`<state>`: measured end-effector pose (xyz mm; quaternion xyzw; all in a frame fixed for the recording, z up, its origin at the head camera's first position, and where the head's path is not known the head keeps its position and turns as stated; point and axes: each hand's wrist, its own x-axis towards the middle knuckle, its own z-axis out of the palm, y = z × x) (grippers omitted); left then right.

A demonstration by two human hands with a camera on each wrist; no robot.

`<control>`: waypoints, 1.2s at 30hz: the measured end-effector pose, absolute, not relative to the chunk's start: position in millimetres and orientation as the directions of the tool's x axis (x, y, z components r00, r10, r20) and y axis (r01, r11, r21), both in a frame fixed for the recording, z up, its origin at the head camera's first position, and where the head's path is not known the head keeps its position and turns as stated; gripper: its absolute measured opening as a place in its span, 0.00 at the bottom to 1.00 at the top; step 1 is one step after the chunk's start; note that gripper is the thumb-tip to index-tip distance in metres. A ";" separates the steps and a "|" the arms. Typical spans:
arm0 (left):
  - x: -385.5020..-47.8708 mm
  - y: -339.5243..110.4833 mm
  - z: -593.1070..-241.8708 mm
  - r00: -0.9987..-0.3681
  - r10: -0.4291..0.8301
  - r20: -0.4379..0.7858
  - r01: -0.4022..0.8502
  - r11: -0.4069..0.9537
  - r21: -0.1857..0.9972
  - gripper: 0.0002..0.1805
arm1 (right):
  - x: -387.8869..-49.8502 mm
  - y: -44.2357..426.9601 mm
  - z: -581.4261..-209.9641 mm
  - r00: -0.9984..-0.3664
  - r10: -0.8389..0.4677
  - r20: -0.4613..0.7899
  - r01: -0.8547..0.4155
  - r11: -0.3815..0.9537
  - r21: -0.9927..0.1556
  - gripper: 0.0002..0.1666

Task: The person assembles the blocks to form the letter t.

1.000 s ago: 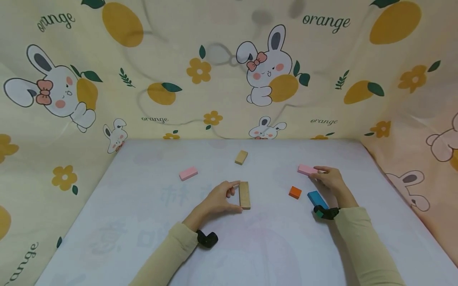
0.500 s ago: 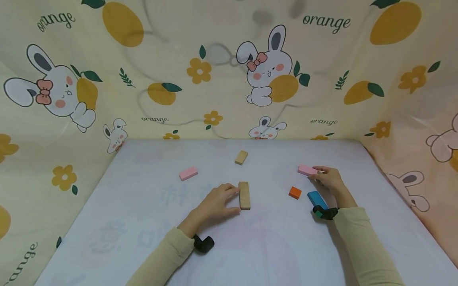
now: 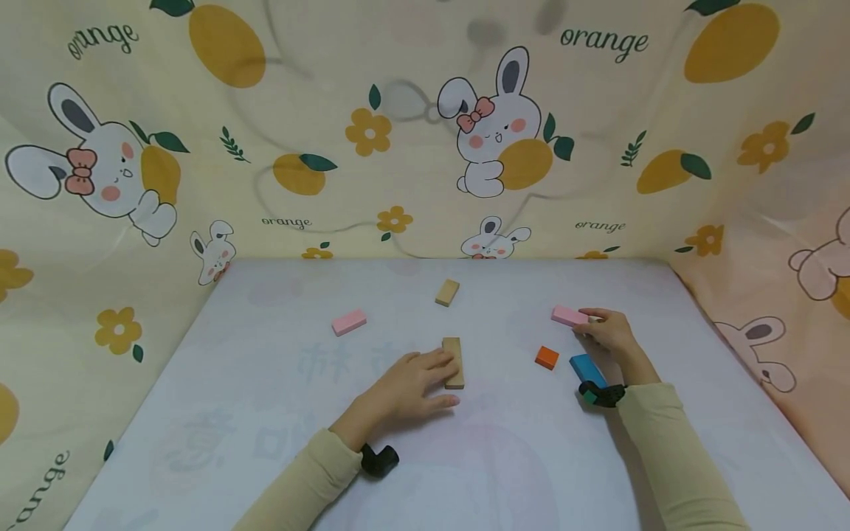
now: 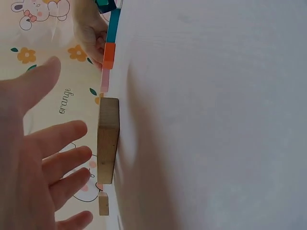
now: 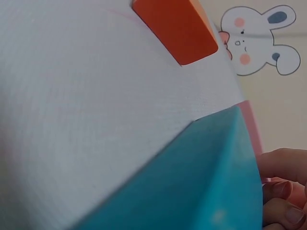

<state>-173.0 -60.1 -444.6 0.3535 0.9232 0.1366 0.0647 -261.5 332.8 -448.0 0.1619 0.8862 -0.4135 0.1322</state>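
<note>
My left hand (image 3: pixel 405 387) hovers with loosely spread fingers over the left side of a long wooden block (image 3: pixel 454 383) lying on the table. In the left wrist view, the fingers (image 4: pixel 62 139) are extended and apart from that wooden block (image 4: pixel 108 139). On the right, my right hand (image 3: pixel 616 335) pinches the near end of a pink block (image 3: pixel 566 315) between thumb and index finger. A blue block (image 3: pixel 587 369) lies under the right wrist and looms large in the right wrist view. Left of it sits a small orange block (image 3: pixel 547 358).
A shorter wooden block (image 3: pixel 448 292) lies farther back, and another pink block (image 3: pixel 349 322) lies to the left. The white tabletop (image 3: pixel 265 457) meets a printed cloth (image 3: pixel 398 162) behind and at both sides.
The left hand first spans the long wooden block end to end with thumb and finger. Its fingers then loosen and shift over the block's left side. The right hand stays nearly still.
</note>
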 end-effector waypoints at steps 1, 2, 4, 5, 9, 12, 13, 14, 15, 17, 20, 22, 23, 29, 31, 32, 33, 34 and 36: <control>-172.7 -59.7 -444.5 -0.739 0.672 -0.031 0.636 0.713 0.296 0.36 | -261.6 332.7 -448.1 -0.914 0.174 -0.367 0.393 0.606 -0.692 0.38; -172.5 -59.3 -444.8 -0.738 0.674 -0.037 0.636 0.713 0.294 0.36 | -261.7 332.7 -448.2 -0.915 0.171 -0.365 0.390 0.606 -0.693 0.38; -172.1 -58.4 -445.5 -0.735 0.676 -0.047 0.639 0.714 0.287 0.36 | -262.1 332.8 -448.6 -0.916 0.169 -0.364 0.388 0.606 -0.695 0.38; -171.9 -58.2 -445.8 -0.735 0.676 -0.054 0.637 0.715 0.289 0.36 | -262.4 332.9 -449.0 -0.916 0.168 -0.364 0.387 0.606 -0.695 0.38; -171.4 -57.5 -447.2 -0.739 0.671 -0.067 0.632 0.724 0.277 0.37 | -263.4 332.8 -449.5 -0.917 0.169 -0.362 0.386 0.607 -0.695 0.37; -171.1 -57.7 -447.0 -0.739 0.669 -0.073 0.630 0.727 0.273 0.36 | -264.1 332.7 -450.2 -0.918 0.174 -0.357 0.385 0.609 -0.693 0.37; -171.2 -57.7 -446.9 -0.739 0.670 -0.074 0.631 0.727 0.271 0.36 | -264.2 332.6 -450.4 -0.918 0.176 -0.355 0.385 0.610 -0.693 0.37; -171.3 -57.7 -446.8 -0.738 0.671 -0.076 0.633 0.726 0.269 0.36 | -264.3 332.7 -450.7 -0.918 0.178 -0.354 0.385 0.610 -0.693 0.37; -171.3 -57.8 -446.5 -0.736 0.673 -0.078 0.635 0.725 0.267 0.36 | -264.1 332.6 -450.8 -0.918 0.180 -0.352 0.385 0.611 -0.692 0.37; -171.4 -57.9 -446.2 -0.732 0.677 -0.080 0.641 0.723 0.259 0.35 | -263.6 332.5 -451.2 -0.919 0.181 -0.349 0.383 0.616 -0.689 0.37; -171.2 -58.2 -445.2 -0.725 0.684 -0.079 0.650 0.717 0.253 0.34 | -262.9 332.9 -452.1 -0.919 0.186 -0.347 0.384 0.614 -0.690 0.37; -171.0 -58.4 -445.3 -0.722 0.687 -0.080 0.651 0.714 0.256 0.33 | -262.6 333.0 -452.9 -0.919 0.188 -0.346 0.384 0.616 -0.688 0.37; -170.9 -58.4 -445.3 -0.722 0.687 -0.083 0.650 0.714 0.261 0.33 | -262.4 333.1 -453.2 -0.919 0.189 -0.346 0.385 0.616 -0.688 0.36; -171.1 -58.3 -444.5 -0.722 0.685 -0.094 0.640 0.713 0.287 0.32 | -261.7 332.3 -452.7 -0.919 0.189 -0.347 0.387 0.612 -0.690 0.37; -171.4 -58.3 -443.8 -0.721 0.686 -0.094 0.640 0.712 0.290 0.32 | -262.0 331.7 -452.2 -0.919 0.186 -0.348 0.386 0.606 -0.695 0.38; -171.4 -58.2 -443.7 -0.721 0.686 -0.095 0.639 0.712 0.290 0.32 | -262.1 331.4 -451.8 -0.919 0.183 -0.349 0.385 0.606 -0.696 0.38; -171.3 -58.2 -443.4 -0.721 0.687 -0.096 0.639 0.712 0.292 0.32 | -261.9 330.7 -451.2 -0.920 0.179 -0.349 0.383 0.606 -0.698 0.38; -171.3 -58.2 -443.4 -0.719 0.688 -0.098 0.641 0.712 0.288 0.32 | -261.4 330.0 -450.2 -0.921 0.174 -0.349 0.379 0.608 -0.697 0.38; -171.6 -58.1 -444.3 -0.718 0.689 -0.100 0.644 0.712 0.281 0.32 | -261.0 329.0 -449.2 -0.925 0.167 -0.341 0.368 0.613 -0.699 0.38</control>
